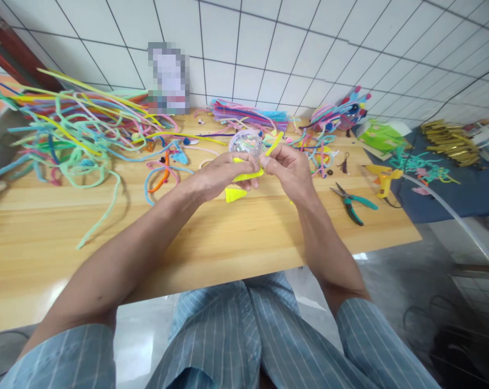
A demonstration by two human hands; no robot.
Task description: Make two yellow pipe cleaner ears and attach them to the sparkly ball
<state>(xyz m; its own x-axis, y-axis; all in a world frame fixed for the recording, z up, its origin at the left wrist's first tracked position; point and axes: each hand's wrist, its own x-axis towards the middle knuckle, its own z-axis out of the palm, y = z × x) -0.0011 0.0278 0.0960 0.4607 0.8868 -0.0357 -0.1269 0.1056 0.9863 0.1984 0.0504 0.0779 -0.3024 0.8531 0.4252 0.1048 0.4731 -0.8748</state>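
Note:
Both hands meet over the middle of the wooden table. My left hand is closed round a bright yellow fuzzy piece, which shows between its fingers. My right hand pinches a yellow strip that sticks up past its fingertips, close beside the left fingers. A yellow pointed piece shows just below my left hand; whether it joins the held piece I cannot tell. Right behind the hands is a clear round container with small bits inside.
Tangled pipe cleaners cover the table's left. Bundled purple and blue stems lie by the tiled wall. Pliers with teal handles and a yellow glue gun are at right. Gold bundles rest on a blue surface.

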